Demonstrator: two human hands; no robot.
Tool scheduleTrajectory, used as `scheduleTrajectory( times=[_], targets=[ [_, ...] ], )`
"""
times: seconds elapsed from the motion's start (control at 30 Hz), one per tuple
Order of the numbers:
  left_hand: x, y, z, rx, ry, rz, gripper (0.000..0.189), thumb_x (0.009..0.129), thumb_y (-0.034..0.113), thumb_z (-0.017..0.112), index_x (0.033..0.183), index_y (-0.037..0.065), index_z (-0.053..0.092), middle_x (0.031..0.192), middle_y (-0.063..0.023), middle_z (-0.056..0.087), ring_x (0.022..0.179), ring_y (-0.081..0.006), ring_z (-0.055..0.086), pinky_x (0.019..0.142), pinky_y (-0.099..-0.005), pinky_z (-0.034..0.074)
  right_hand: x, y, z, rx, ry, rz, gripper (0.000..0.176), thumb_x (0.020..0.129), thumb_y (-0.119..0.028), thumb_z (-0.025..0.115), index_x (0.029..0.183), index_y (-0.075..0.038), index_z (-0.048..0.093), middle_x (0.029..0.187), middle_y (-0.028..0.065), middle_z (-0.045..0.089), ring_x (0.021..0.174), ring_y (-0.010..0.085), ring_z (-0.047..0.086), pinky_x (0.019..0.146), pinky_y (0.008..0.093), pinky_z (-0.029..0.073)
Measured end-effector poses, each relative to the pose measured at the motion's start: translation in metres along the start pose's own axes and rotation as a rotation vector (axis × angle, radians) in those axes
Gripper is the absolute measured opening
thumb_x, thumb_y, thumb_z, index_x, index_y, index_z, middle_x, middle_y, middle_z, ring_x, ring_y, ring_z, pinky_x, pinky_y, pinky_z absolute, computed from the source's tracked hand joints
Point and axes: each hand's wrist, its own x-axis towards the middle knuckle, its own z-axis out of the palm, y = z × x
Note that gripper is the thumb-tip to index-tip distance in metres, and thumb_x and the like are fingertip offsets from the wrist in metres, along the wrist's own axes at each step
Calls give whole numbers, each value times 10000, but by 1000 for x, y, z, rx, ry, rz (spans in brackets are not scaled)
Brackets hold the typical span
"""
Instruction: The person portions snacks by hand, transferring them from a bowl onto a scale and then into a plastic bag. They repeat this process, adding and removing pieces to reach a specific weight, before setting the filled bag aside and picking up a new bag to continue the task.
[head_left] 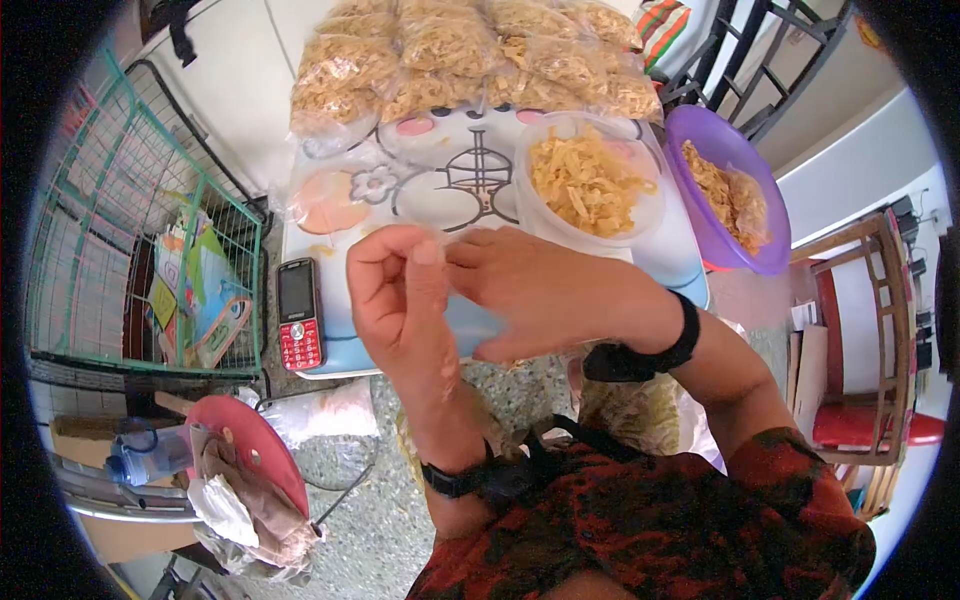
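Above the near edge of the table (345, 352), my left hand (395, 290) is closed, its thumb pressed against the curled fingers. What it pinches, if anything, I cannot make out. My right hand (555, 285) reaches in from the right, palm down, fingertips close to the left thumb. Its thumb stands apart from its fingers, and no object shows in it. Just beyond the right hand is a clear round tub (648, 222) of yellowish dried strips (585, 185). To the left of my hands lies a red and black keypad phone (299, 312).
Filled plastic bags (440, 55) are stacked along the table's far side. A purple basin (775, 225) with more strips stands at the right. On the left are a green wire cage (130, 210) and a pink stool (265, 440) with cloths. A wooden rack (860, 330) stands far right.
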Motion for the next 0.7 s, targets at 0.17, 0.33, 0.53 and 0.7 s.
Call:
scheduleTrajectory(
  times=[0.17,0.33,0.53,0.7],
  targets=[
    [2,5,-3,-38,-20,-27,126,935,85,595,1040,48,536,848,-2,537,644,-52,446,547,-185,360,6,-2,3,-83,-58,183,377,741,-181,665,1069,-11,590,1102,183,597,987,340,598,812,434,502],
    [6,4,-5,21,94,46,165,953,112,571,1098,43,534,970,-29,541,825,-93,510,733,-222,439,-8,-14,-19,81,239,8,226,806,-127,650,1015,-45,628,1124,129,614,983,296,615,801,399,509],
    [4,3,-2,-13,57,29,161,960,125,563,1102,52,539,971,-21,551,832,-92,524,736,-233,451,-15,-1,-38,-27,452,138,228,857,-154,569,1056,-51,607,1054,152,615,964,338,611,822,430,510],
    [4,0,2,-24,57,35,158,959,138,575,1093,59,546,880,9,540,702,-57,481,597,-198,406,-7,2,-20,-40,474,257,175,857,-113,619,1024,-61,625,962,101,632,806,280,628,677,364,506]
  ],
)
